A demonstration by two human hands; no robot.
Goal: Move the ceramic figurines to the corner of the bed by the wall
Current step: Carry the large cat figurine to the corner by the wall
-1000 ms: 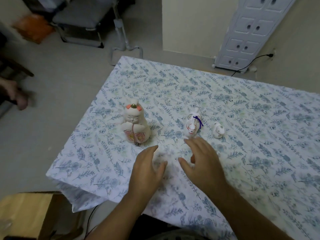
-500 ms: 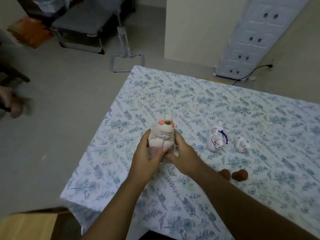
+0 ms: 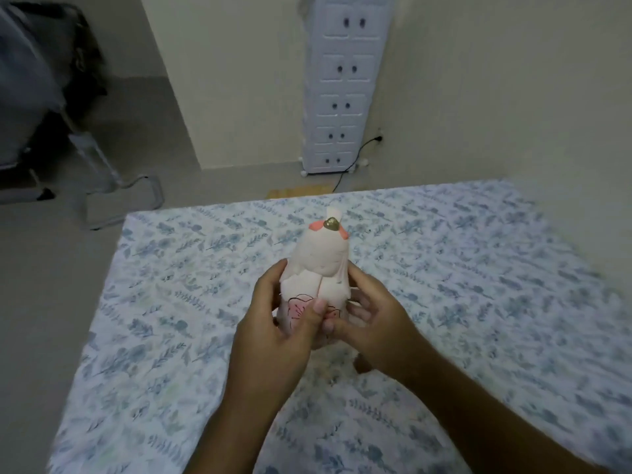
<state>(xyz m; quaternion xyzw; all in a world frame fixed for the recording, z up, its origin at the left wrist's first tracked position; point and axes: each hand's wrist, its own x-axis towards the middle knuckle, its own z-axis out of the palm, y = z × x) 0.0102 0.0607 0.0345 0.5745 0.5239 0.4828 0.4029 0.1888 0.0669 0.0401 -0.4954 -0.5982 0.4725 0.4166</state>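
Observation:
A large cream ceramic cat figurine, with pink ears, a gold knob on top and pink flower marks low on its front, is held upright above the bed. My left hand wraps its left side and base. My right hand grips its right side, fingers under the base. Both thumbs press on its front. The bed has a blue floral sheet, and its far right corner meets the beige wall. The two smaller figurines are out of view.
A white plastic drawer cabinet stands against the wall beyond the bed, with a black cable running to a socket. A folding cot frame and dark bags stand on the grey floor at left. A small brown object shows under my right wrist.
Both hands closed on the large cat figurine and lifted it off the sheet. The view has swung up and right toward the wall, and the two small figurines have left the frame.

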